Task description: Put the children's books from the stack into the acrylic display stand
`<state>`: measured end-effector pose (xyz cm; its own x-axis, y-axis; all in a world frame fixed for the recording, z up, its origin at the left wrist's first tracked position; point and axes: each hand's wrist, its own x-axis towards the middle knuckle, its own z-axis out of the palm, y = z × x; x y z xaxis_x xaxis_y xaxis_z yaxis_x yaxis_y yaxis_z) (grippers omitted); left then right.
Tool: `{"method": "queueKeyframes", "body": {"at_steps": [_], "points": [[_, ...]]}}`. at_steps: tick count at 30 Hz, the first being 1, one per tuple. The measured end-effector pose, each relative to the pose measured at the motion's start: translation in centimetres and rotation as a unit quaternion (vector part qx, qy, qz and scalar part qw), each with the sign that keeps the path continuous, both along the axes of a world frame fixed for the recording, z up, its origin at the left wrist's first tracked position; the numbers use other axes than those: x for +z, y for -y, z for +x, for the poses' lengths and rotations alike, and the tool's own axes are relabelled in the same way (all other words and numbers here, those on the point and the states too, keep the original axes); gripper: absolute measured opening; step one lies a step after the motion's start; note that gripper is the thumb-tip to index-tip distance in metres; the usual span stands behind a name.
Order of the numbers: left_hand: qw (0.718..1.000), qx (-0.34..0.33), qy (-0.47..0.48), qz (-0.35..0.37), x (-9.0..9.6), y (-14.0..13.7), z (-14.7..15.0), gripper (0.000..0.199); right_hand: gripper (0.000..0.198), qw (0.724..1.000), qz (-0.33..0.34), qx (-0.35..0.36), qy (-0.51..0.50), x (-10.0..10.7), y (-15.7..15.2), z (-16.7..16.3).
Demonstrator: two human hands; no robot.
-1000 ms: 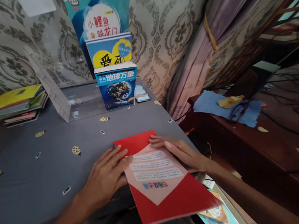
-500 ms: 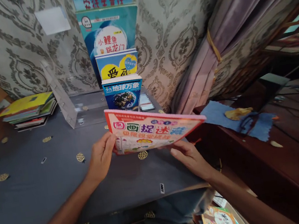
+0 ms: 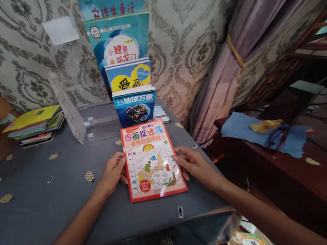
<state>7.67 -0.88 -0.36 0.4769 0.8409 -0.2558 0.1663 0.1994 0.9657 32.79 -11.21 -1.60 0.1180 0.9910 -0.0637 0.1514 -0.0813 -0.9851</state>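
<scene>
Head view shows the left hand (image 3: 113,175), its forearm slanting up from lower left, gripping the left edge of a red-bordered book (image 3: 149,163). The cover faces up, over the grey tablecloth (image 3: 69,210), just before the globe book (image 3: 136,112). Rightmost, the right hand (image 3: 195,165) clasps the opposite edge, thumb on top.

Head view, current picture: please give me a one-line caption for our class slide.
Left grip and right grip hold a red-bordered book by its sides, before a propped blue globe book.
</scene>
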Motion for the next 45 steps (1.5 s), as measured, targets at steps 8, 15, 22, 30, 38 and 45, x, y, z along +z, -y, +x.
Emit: {"method": "queueKeyframes", "body": {"at_steps": [8, 15, 22, 30, 38, 45], "points": [[0.997, -0.046, -0.057, 0.021, -0.8, -1.2, -0.4, 0.052, 0.043, 0.995, -0.069, 0.039, 0.06, -0.3, -0.9, 0.9], [0.982, -0.112, -0.141, 0.063, -0.5, -2.1, -0.6, 0.035, 0.033, 0.991, -0.087, 0.049, 0.086, -0.3, -1.4, 1.6], [0.802, -0.097, -0.357, 0.469, -0.2, -2.6, 0.2, 0.022, 0.028, 0.985, -0.101, 0.045, 0.132, 0.4, -1.6, 1.8], [0.741, -0.11, -0.383, 0.541, -2.7, -3.8, 0.7, 0.039, 0.025, 0.895, 0.013, -0.016, 0.445, 1.3, -2.5, 1.8], [0.74, -0.1, -0.356, 0.561, -3.3, -3.6, 0.5, 0.033, 0.043, 0.878, 0.214, 0.197, 0.38, 0.8, -9.0, -4.8], [0.744, -0.108, -0.35, 0.559, -3.4, -3.7, 0.4, 0.039, 0.052, 0.867, 0.194, 0.222, 0.402, -0.8, -11.8, -6.2]]}}
